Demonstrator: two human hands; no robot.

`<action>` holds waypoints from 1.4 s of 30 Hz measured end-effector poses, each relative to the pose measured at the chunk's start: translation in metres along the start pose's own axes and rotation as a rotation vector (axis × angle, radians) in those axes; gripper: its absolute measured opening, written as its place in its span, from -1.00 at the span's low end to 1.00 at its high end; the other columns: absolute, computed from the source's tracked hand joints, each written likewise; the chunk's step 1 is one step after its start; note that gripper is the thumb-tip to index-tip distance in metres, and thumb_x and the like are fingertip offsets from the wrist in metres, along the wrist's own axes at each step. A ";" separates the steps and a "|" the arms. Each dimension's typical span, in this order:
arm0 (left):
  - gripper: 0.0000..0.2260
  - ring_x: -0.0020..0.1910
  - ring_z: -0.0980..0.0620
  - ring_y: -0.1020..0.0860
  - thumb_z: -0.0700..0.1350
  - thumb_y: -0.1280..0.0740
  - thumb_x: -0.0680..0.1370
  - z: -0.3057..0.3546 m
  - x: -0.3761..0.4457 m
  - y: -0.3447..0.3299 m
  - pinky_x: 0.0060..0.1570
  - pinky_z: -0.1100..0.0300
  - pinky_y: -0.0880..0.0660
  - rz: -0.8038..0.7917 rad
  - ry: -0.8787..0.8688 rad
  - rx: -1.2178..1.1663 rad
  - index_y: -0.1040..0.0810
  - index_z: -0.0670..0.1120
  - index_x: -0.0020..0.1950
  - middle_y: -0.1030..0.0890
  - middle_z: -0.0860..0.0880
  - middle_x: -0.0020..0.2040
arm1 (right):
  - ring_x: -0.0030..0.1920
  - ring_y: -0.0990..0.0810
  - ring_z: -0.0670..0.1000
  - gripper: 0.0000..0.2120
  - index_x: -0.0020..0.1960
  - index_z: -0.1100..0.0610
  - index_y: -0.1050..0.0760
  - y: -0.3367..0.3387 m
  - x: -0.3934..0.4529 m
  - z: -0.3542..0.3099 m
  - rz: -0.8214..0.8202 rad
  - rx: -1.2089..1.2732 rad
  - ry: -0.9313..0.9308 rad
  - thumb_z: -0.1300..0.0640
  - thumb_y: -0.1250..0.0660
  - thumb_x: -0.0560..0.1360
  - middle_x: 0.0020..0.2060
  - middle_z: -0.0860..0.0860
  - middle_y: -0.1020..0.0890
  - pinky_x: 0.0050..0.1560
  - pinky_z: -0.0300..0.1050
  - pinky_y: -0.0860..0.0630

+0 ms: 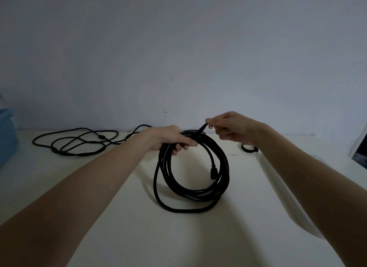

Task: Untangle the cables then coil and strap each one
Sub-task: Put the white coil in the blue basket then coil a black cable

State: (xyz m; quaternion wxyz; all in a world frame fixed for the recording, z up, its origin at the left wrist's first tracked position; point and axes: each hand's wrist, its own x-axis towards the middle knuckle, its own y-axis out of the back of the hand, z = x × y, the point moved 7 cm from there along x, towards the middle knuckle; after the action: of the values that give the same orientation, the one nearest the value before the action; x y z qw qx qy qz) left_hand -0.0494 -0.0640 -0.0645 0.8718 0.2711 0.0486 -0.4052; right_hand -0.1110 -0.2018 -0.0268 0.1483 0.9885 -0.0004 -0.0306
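The left hand [170, 137] grips the top of the coiled black cable [192, 173], standing it upright on the tabletop [119, 217] so its loops stay gathered. The right hand [230, 127] pinches a strap [202, 127] there, apparently to bind it; another cable [75, 143] lies loose at the far left.

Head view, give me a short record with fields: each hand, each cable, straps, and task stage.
left hand: grips top of coiled cable
right hand: pinches strap end at the coil's top
coiled cable: held upright, bottom resting on table
loose cable: uncoiled, far left of table
spare strap: on table behind right wrist
stage: first coil being strapped; second cable not yet coiled
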 end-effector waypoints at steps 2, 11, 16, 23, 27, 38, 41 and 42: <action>-0.79 -0.52 0.18 -0.30 -0.02 -0.37 0.53 0.003 -0.004 0.000 -0.49 0.35 -0.34 -0.008 -0.018 0.000 -0.56 -0.13 0.05 -0.56 0.02 -0.34 | -0.47 -0.16 -0.09 -0.82 -0.24 0.18 -0.51 0.000 0.004 0.002 0.031 0.023 -0.014 0.15 -0.33 0.52 -0.49 -0.05 -0.23 -0.45 -0.29 -0.23; -0.65 -0.49 0.12 -0.28 0.09 -0.11 0.64 0.008 -0.010 -0.001 -0.44 0.31 -0.34 0.011 -0.056 0.084 -0.53 -0.15 0.06 -0.64 -0.01 -0.19 | -0.13 -0.64 0.08 -0.90 -0.11 0.27 -0.51 -0.003 0.007 0.007 0.127 0.263 0.027 0.25 -0.27 0.53 -0.09 0.16 -0.63 -0.06 -0.22 -0.62; -0.72 -0.47 0.14 -0.33 0.04 -0.12 0.65 0.011 -0.008 0.000 -0.43 0.30 -0.37 0.002 -0.109 0.077 -0.49 -0.11 0.18 -0.66 0.03 -0.01 | -0.22 -0.63 0.08 -0.89 -0.20 0.22 -0.46 -0.005 0.009 -0.001 0.205 0.123 0.084 0.29 -0.28 0.51 -0.21 0.16 -0.63 -0.28 -0.26 -0.57; -0.79 -0.39 0.11 -0.38 0.04 -0.18 0.63 0.013 -0.007 0.001 -0.39 0.30 -0.37 0.039 -0.133 0.067 -0.50 -0.06 0.04 -0.66 0.04 -0.01 | -0.23 -0.67 -0.02 -0.93 -0.15 0.25 -0.48 -0.005 0.009 -0.003 0.195 0.223 0.101 0.28 -0.32 0.51 -0.25 0.10 -0.68 -0.26 -0.29 -0.57; -0.84 -0.42 0.10 -0.36 0.01 -0.21 0.62 0.015 -0.006 0.003 -0.43 0.28 -0.35 0.119 -0.155 0.060 -0.33 -0.06 -0.03 -0.68 -0.08 -0.03 | -0.20 -0.68 -0.01 -0.76 -0.30 0.18 -0.36 -0.008 0.010 -0.006 0.126 0.377 0.102 0.35 -0.31 0.49 -0.31 0.09 -0.65 -0.21 -0.30 -0.57; -0.86 -0.42 0.10 -0.43 0.02 -0.17 0.64 0.027 -0.009 -0.005 -0.44 0.29 -0.35 0.058 -0.304 0.106 -0.34 -0.02 -0.05 -0.66 -0.04 -0.08 | -0.19 -0.68 -0.01 -0.66 -0.35 0.13 -0.27 -0.001 0.015 0.003 0.200 0.401 0.113 0.35 -0.35 0.47 -0.29 0.10 -0.59 -0.19 -0.28 -0.58; -0.87 -0.41 0.11 -0.44 0.01 -0.21 0.62 0.030 -0.012 -0.007 -0.42 0.29 -0.36 0.038 -0.346 0.092 -0.36 -0.02 -0.07 -0.64 -0.05 -0.06 | -0.29 -0.68 0.01 -0.74 -0.29 0.15 -0.33 -0.002 0.013 0.009 0.248 0.392 0.075 0.30 -0.36 0.49 -0.30 0.08 -0.67 -0.31 -0.22 -0.58; -0.89 -0.40 0.11 -0.45 -0.02 -0.25 0.61 0.030 -0.013 -0.008 -0.42 0.29 -0.37 0.024 -0.353 0.092 -0.37 -0.02 -0.05 -0.64 -0.05 -0.05 | -0.33 -0.67 0.01 -0.81 -0.23 0.17 -0.37 -0.002 0.012 0.009 0.270 0.401 0.071 0.29 -0.35 0.49 -0.33 0.07 -0.67 -0.35 -0.21 -0.57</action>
State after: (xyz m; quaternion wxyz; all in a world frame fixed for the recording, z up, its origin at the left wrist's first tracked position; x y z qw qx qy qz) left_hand -0.0678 -0.0751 -0.0383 0.8583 0.2356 -0.1271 -0.4379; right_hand -0.0992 -0.2026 -0.0372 -0.0484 0.9896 -0.1334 0.0247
